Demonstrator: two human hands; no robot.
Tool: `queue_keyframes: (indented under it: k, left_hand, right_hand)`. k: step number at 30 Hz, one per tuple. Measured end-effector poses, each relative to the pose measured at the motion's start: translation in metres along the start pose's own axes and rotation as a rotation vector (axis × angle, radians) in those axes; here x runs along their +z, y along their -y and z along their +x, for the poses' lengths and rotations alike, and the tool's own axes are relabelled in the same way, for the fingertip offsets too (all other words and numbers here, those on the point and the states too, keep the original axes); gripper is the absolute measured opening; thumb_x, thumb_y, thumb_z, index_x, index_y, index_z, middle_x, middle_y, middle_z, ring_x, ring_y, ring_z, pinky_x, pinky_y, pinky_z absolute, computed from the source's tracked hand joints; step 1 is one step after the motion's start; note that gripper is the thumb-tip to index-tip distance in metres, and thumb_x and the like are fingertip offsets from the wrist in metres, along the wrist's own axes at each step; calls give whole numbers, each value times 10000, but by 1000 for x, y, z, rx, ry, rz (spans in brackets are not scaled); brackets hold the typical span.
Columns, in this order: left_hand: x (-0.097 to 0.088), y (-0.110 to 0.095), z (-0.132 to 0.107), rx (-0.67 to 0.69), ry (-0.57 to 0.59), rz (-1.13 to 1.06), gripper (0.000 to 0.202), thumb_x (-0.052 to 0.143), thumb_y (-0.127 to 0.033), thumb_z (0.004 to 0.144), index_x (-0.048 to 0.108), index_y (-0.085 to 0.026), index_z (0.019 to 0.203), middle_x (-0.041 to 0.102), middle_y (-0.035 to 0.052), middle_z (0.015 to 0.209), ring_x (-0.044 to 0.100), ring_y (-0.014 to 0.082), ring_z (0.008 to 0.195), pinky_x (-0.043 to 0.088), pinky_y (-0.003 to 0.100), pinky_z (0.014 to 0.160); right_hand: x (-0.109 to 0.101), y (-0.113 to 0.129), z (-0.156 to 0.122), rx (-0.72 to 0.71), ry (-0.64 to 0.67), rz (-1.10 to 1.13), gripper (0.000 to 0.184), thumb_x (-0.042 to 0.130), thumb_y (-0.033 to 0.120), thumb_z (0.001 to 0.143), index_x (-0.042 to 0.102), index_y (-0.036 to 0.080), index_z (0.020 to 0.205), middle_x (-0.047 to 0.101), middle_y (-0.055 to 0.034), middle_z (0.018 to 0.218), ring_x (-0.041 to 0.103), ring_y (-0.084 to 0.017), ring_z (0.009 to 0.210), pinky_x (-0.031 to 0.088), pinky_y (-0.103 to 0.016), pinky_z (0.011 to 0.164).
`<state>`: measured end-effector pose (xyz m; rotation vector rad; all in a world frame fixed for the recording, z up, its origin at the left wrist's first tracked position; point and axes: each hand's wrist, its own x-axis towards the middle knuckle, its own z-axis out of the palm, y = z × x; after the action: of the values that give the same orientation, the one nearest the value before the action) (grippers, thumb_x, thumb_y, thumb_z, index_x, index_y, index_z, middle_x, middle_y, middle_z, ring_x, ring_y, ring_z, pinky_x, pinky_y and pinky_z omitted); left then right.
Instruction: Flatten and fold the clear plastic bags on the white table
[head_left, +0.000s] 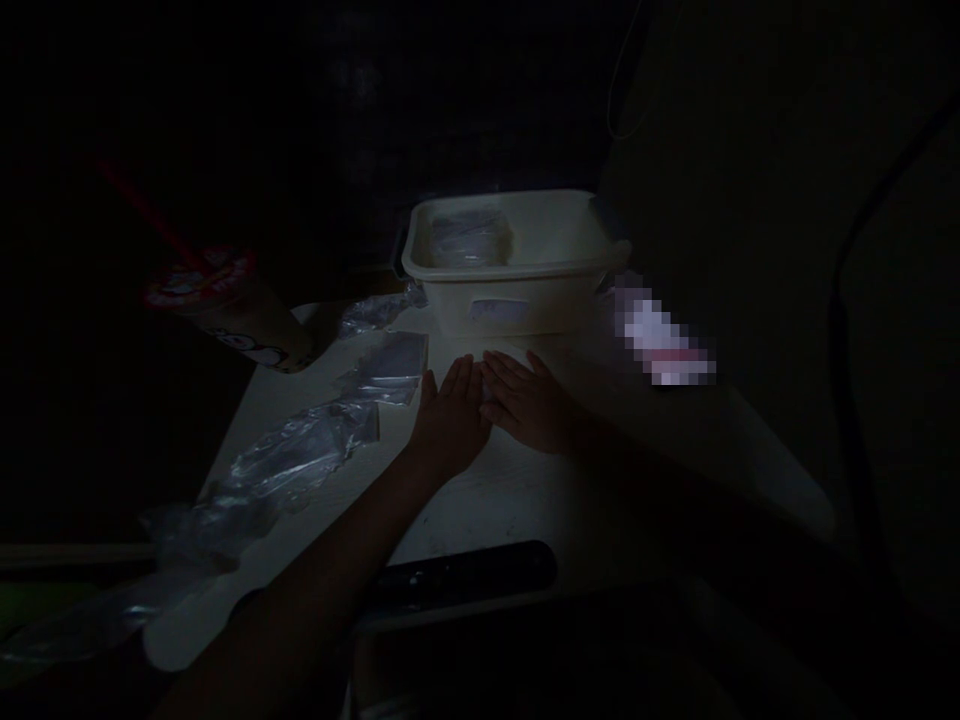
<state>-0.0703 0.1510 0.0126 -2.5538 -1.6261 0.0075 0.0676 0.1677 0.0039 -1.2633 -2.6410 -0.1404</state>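
Note:
My left hand (453, 420) lies palm down near the middle of the white table (480, 510), fingers stretched out and thumb apart. Beside it, my right hand (529, 405) is also laid flat, its fingertips meeting the left hand's fingers. A small pale patch shows between the fingers; whether it is a thing under them is too dark to tell. Just beyond the fingertips stands a white plastic bin (450, 308) with a clear plastic-wrapped bundle (469, 238) inside. Flat clear plastic packets (390, 368) lie left of my left hand.
Crumpled clear plastic bags (292, 450) trail along the table's left side. A tall drink cup (251, 320) with a red straw (154, 215) stands at the back left. A dark long bar (472, 575) lies along the near edge. A blurred-out pale item (664, 335) sits right of the bin.

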Motion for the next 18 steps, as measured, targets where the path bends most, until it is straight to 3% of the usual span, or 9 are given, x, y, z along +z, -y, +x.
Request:
queue_keyframes:
  k: [18]
  left_hand:
    - [1,0,0,-2,-8,-1,497,199,-280,815,217,-33,1245,217,157,1334,161,230,1227,185,478,943]
  right_hand:
    - [-3,0,-1,6,15,17,547,148,440,836,326,92,1218,305,-123,1301,243,-208,1194,163,-442,945]
